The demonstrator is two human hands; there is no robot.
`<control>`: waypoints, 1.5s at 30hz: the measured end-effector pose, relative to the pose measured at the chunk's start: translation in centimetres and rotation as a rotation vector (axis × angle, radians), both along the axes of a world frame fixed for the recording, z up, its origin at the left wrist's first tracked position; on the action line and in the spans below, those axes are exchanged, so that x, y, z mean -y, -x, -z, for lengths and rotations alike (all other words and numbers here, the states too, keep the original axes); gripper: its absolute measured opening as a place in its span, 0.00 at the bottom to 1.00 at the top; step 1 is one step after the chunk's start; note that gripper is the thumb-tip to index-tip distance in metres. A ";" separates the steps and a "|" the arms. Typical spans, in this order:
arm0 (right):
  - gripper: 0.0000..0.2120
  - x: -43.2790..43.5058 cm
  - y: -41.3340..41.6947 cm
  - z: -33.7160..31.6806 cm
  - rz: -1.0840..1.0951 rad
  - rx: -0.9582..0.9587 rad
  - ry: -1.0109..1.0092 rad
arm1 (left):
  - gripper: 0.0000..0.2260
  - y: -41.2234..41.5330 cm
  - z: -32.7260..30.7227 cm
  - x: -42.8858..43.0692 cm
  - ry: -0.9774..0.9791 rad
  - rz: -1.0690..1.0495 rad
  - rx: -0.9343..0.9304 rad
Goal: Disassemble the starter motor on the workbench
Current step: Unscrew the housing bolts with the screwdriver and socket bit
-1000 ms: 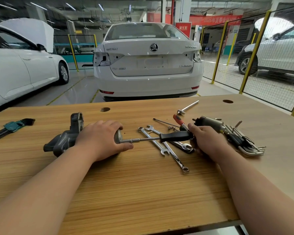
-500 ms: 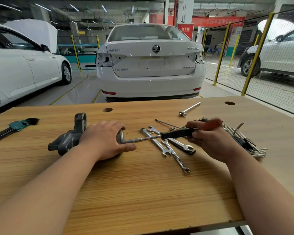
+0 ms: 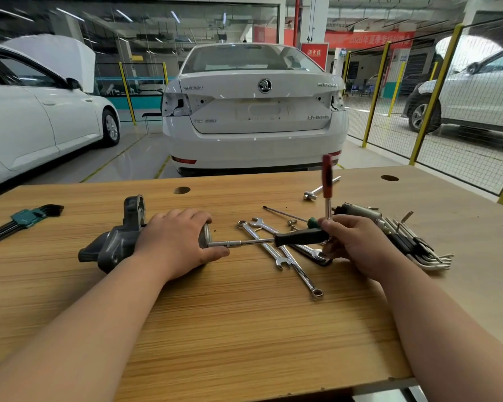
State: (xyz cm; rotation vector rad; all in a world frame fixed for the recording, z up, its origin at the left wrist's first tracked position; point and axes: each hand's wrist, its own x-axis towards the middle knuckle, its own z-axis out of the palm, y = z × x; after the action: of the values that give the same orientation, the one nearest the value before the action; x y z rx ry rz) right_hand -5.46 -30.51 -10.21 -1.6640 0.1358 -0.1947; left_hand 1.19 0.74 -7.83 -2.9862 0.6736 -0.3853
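At mid-bench, the motor (image 3: 114,245) was gripped by the left hand (image 3: 174,242). The fingers were curled over its round body and the thumb was stretched out below the end cap. The motor was laid on its side on the bench (image 3: 244,329), dark nose housing to the left. The left forearm was angled in from the lower left.

A black driver (image 3: 299,237) was set level, its tip against the end cap and its handle reaching the right hand (image 3: 357,245). A red screwdriver (image 3: 327,175) was pinched upright by that hand, shaft between thumb and fingers, handle on top and blurred. Whether the black handle was also held could not be told. The right forearm was brought in from the lower right, wrist low over the wood.

Wrenches (image 3: 285,253) were crossed under the driver's shaft. Hex keys (image 3: 418,250) were fanned just beyond the right hand.
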 end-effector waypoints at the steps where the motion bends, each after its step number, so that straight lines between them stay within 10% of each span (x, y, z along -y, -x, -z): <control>1: 0.09 -0.4 0.0 0.0 0.036 -0.009 0.130 | 0.39 0.0 0.0 0.0 0.002 0.000 0.005; 10: 0.17 -1.7 -0.1 -0.2 0.072 -0.115 0.404 | 0.39 -0.2 0.3 0.0 -0.002 -0.015 0.017; 19: 0.07 -1.6 -0.3 -0.2 -0.033 -0.037 -0.030 | 0.37 -0.6 -0.1 -0.2 -0.036 0.009 0.001; 34: 0.16 -2.7 -0.8 -0.2 -0.080 -0.126 -0.757 | 0.33 -0.4 0.9 -0.8 -0.047 -0.030 0.121; 45: 0.16 -3.2 0.1 -0.9 0.137 -0.101 0.336 | 0.32 -0.4 0.8 -0.7 -0.060 -0.001 0.168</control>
State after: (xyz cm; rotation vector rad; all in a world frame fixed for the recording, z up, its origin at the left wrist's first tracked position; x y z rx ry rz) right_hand -5.51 -27.28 -9.29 -2.0013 0.3073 -0.2475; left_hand 1.55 1.45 -8.61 -2.8564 0.6553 -0.5967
